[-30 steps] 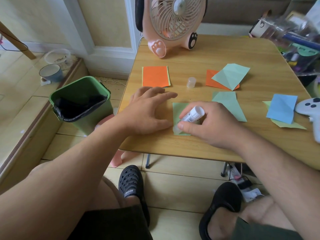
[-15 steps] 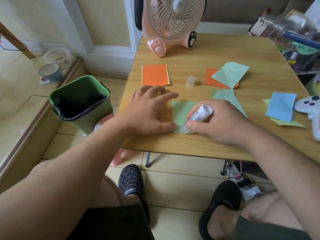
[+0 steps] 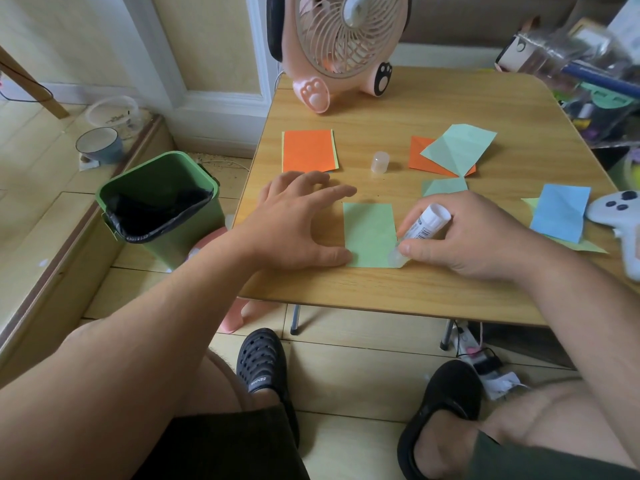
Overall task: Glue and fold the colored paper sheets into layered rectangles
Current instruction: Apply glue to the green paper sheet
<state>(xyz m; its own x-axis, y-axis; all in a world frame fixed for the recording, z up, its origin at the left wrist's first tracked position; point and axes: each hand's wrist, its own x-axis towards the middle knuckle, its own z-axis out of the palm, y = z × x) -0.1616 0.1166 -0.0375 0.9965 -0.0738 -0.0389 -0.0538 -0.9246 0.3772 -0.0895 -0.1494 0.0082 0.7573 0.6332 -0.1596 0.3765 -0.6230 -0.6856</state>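
— One green sheet [image 3: 370, 233] lies flat just below the middle of the frame, near the table's [image 3: 398, 292] front edge. Where are your hands on it?

— Your left hand [image 3: 294, 223] is spread wide, fingers straight; its thumb presses on the sheet's lower left corner and holds nothing. Your right hand [image 3: 467, 237] is curled round the glue stick [image 3: 420, 230], which tilts so that its white end points to the upper right and its clear tip touches the sheet's lower right corner.

— And the cap?

— You can see the glue cap [image 3: 380, 162] standing upright above the sheet, apart from it, in the middle of the frame. Left of the cap lies an orange rectangle [image 3: 308, 150] with a pale yellow-green edge showing under it. Right of the cap, a creased mint sheet [image 3: 457, 148] overlaps an orange sheet [image 3: 417, 154]. Another mint piece [image 3: 445, 186] peeks out just above your right hand.

— Further out?

— At the right edge of the frame a blue sheet [image 3: 559, 211] rests on a pale green one [image 3: 585, 245], with a white game controller [image 3: 620, 216] just beside it. A pink fan [image 3: 343, 43] stands at the table's far edge, top centre. On the floor at the left you have a green bin [image 3: 162, 202] with a black liner, and beyond it, upper left, a blue bowl [image 3: 99, 144]. Your black shoes [image 3: 263, 365] show at the bottom.
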